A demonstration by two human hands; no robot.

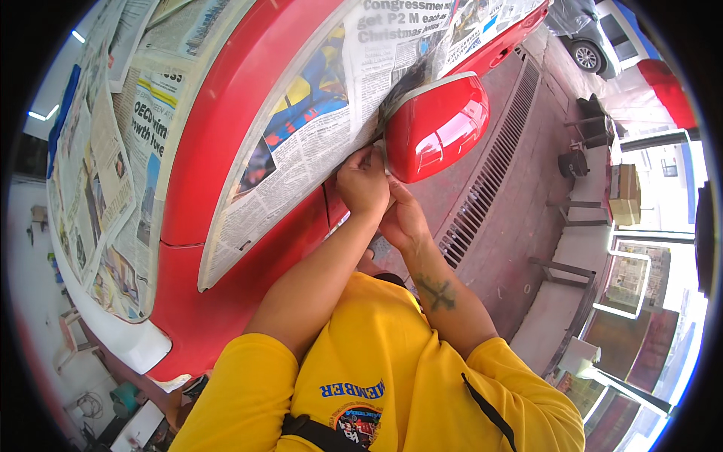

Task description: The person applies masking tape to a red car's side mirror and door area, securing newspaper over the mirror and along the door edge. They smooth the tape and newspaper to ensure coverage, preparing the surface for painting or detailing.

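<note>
Your left hand (364,182) and right hand (403,215) meet beside the red wing mirror (440,124), grip impossible to tell; slipping knuckles could tear masking newspaper (294,162) left of them.

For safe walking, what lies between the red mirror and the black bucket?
In the head view, a slotted grate and floor lie between mirror and bucket.

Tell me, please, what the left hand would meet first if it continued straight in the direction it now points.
Most likely the inner edge of the red side mirror, beside the newspaper-covered window; the left hand looks very near it, but the depth is unclear.
</note>
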